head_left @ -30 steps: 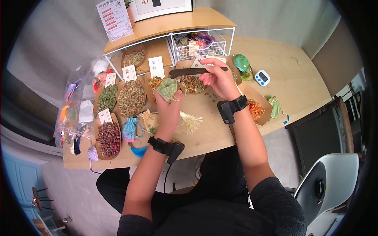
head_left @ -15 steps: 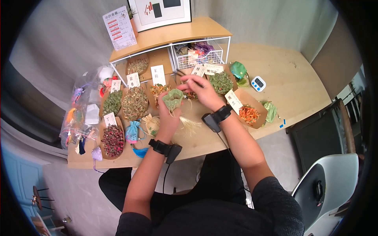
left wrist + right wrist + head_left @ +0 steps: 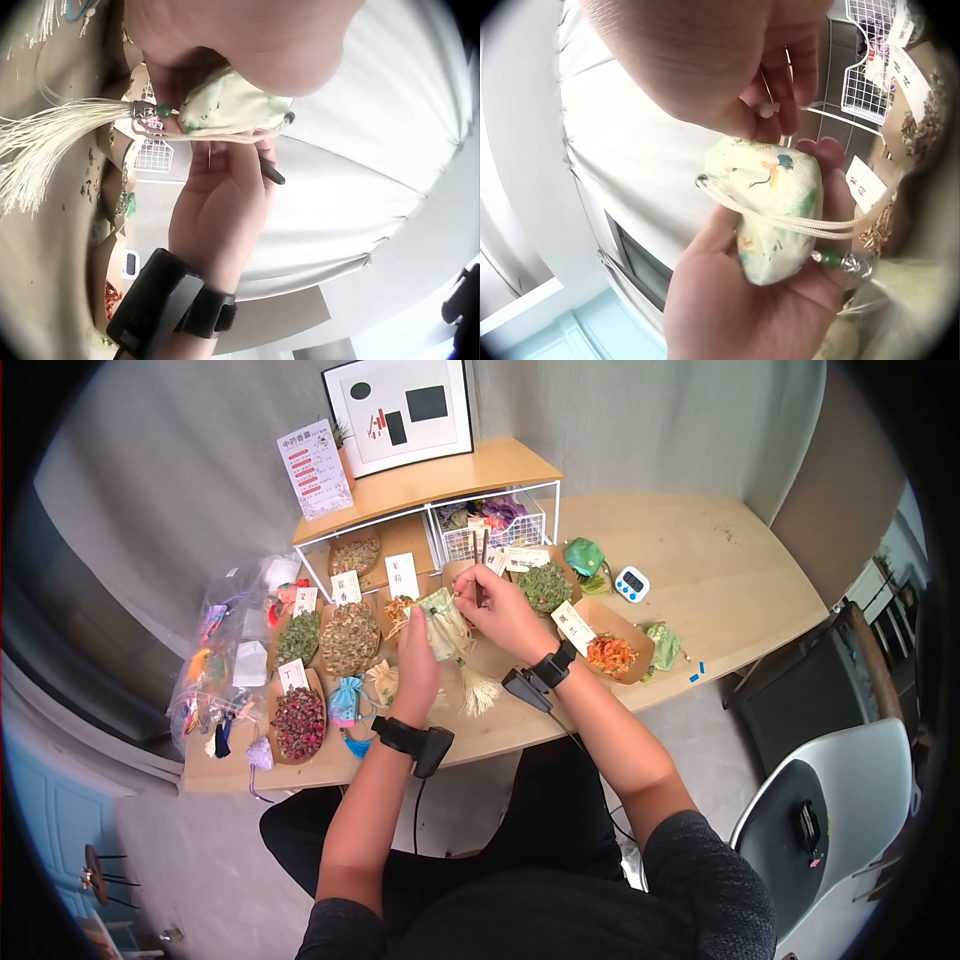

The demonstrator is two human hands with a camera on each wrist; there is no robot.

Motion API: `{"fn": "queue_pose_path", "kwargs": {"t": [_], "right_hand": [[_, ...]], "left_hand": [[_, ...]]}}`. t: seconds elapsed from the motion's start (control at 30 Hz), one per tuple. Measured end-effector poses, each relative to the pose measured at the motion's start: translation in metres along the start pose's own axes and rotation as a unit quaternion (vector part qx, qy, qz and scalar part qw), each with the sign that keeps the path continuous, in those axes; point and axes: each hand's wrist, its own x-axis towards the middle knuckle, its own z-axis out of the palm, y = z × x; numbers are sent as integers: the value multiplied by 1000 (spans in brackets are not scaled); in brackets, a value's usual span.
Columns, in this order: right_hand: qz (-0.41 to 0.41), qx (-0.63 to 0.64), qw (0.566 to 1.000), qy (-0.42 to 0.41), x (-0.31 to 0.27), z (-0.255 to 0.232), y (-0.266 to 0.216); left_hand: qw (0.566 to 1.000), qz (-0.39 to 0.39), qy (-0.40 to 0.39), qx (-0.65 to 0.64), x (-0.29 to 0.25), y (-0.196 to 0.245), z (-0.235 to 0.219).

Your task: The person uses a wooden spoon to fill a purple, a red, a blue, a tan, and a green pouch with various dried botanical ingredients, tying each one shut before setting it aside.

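My left hand (image 3: pixel 414 665) grips a pale green drawstring sachet (image 3: pixel 443 622), fingers behind it and thumb at its side. A cream cord (image 3: pixel 780 220) crosses the printed cloth in the right wrist view, and a cream tassel (image 3: pixel 478 692) with a green bead (image 3: pixel 831 260) hangs from the sachet. Held in my right hand (image 3: pixel 500 618) are slim dark brown tongs (image 3: pixel 486 548), their two prongs pointing away from me. The right fingertips are right at the sachet's upper edge, beside a small white bead (image 3: pixel 766 110). The sachet's inside is hidden.
Paper trays of dried herbs surround the hands, among them rosebuds (image 3: pixel 299 725), green leaves (image 3: pixel 543 588) and orange pieces (image 3: pixel 611 655). Behind stands a wooden shelf (image 3: pixel 420 478) with a wire basket (image 3: pixel 515 537). A timer (image 3: pixel 632 584) and green pouch (image 3: pixel 583 555) lie right; plastic bags lie left.
The right hand has come in to the sachet's mouth, turning the tongs from level to pointing away. The sachet has tipped from mouth-up to showing its printed side. The head view has shifted.
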Motion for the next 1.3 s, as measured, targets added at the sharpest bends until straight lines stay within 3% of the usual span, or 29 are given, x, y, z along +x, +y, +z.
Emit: {"fn": "queue_pose_path", "kwargs": {"t": [0.03, 0.1, 0.17, 0.27, 0.33, 0.43, 0.53, 0.67, 0.87, 1.03, 1.3], "right_hand": [[9, 77, 997, 4, 0, 1, 3], [26, 230, 973, 8, -1, 6, 13], [61, 341, 937, 34, -9, 4, -6], [107, 505, 856, 30, -18, 7, -16], [131, 616, 776, 13, -23, 9, -18], [149, 663, 729, 78, -30, 12, -33], [108, 649, 753, 24, -34, 0, -30], [115, 646, 755, 0, -40, -9, -37], [105, 610, 784, 46, -46, -11, -38], [110, 402, 902, 113, -58, -31, -22], [79, 73, 987, 116, -86, -28, 11]], "left_hand": [[999, 11, 26, 25, 0, 0, -1], [1000, 14, 3, -1, -1, 5, -3], [999, 11, 2, -48, -9, 19, 5], [991, 2, 14, -130, -23, 33, 13], [988, 2, -9, -153, -28, 35, 9], [996, 18, 42, -80, -36, 37, 5], [985, 82, 66, 136, -39, 47, -16], [991, 66, 51, -103, -48, 66, -15], [985, 89, 56, -135, -39, 55, -10], [997, -10, 16, -74, -35, 37, -10], [991, -121, 55, -14, -20, -31, -16]]}}
